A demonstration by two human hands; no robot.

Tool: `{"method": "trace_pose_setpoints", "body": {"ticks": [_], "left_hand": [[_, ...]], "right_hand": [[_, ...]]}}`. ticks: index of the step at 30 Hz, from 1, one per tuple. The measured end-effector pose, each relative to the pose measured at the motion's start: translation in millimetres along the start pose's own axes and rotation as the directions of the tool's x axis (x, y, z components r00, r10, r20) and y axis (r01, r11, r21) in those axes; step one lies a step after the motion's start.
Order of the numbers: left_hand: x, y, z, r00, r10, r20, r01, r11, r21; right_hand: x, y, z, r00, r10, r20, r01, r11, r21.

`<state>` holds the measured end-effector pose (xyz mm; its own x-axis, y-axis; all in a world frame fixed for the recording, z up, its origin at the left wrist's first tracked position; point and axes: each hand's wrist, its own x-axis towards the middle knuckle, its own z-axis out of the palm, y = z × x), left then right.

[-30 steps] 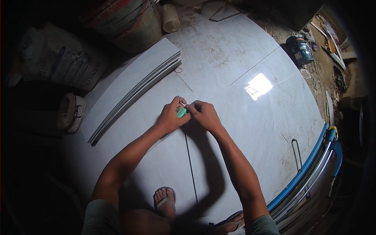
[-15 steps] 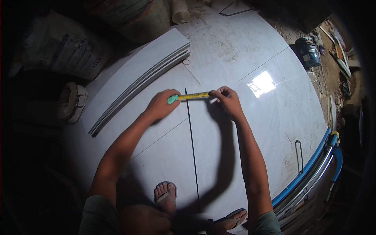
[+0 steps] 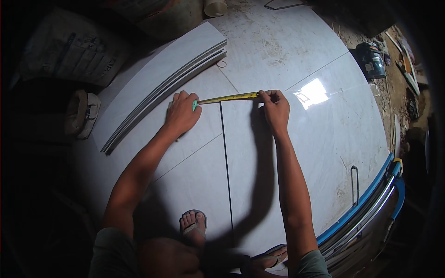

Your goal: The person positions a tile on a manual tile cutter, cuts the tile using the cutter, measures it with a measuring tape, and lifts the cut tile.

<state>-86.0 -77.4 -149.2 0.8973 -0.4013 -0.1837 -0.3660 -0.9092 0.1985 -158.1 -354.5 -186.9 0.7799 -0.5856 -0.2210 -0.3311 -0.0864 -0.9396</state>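
Observation:
A yellow tape measure (image 3: 227, 98) stretches between my two hands above the pale tiled floor (image 3: 194, 194). Its green case shows at the fingers of my left hand (image 3: 182, 112), which is closed around it. With thumb and fingers, my right hand (image 3: 276, 110) pinches the dark free end of the blade. Beneath the blade, a black line (image 3: 226, 167) runs along the floor toward my feet. Left of my left hand lies a stack of long pale tile pieces (image 3: 171, 76).
At the right edge rests a blue tile cutter (image 3: 359, 215) with metal rails. A dark bucket (image 3: 373, 61) stands at the upper right beside rubble. Sacks (image 3: 69, 48) and an open bag (image 3: 83, 113) are at the left. My sandalled foot (image 3: 193, 223) is on the floor below.
My hands have moved farther apart, the left going left and the right going right and up. More yellow blade now shows between them. The whole view has shifted slightly.

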Motion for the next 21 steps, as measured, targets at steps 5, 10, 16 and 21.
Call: {"method": "trace_pose_setpoints", "body": {"ticks": [5, 10, 16, 21], "left_hand": [[1, 10, 17, 0.956, 0.184, -0.227, -0.208, 0.974, -0.088], [17, 34, 18, 0.961, 0.197, -0.196, -0.249, 0.923, -0.292], [22, 32, 23, 0.983, 0.122, -0.139, -0.164, 0.923, -0.349], [23, 25, 16, 0.996, 0.075, -0.047, -0.086, 0.949, -0.304]], "right_hand": [[-5, -6, 1, 0.999, -0.007, 0.033, 0.009, 0.999, -0.043], [-9, -5, 5, 0.998, -0.032, 0.052, 0.036, 0.996, -0.08], [-15, 5, 3, 0.959, -0.262, 0.106, 0.275, 0.95, -0.145], [-8, 17, 1, 0.825, -0.532, 0.19, 0.565, 0.787, -0.247]]}}
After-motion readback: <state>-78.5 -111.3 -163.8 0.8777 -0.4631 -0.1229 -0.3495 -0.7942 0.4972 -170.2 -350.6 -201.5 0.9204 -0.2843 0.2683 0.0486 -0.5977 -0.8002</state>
